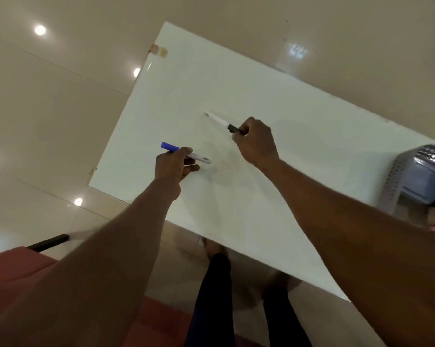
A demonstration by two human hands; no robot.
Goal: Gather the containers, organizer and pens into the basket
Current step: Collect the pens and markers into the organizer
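Each grip pinches 1 pen: left hand (172,166) blue-capped pen (183,152), right hand (255,144) black-capped pen (222,122), basket (399,181) aside.

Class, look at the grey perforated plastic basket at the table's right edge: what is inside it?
The grey perforated plastic basket holds bluish, blurred container shapes. Its far side runs out of frame, so the remaining contents cannot be seen.

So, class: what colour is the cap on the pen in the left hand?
Blue, on the pen in the left hand; head view.

arms: I see both forearms bare, no sleeves
left hand (172,166): no rings
right hand (256,144): no glove
legs: dark trousers (211,296)
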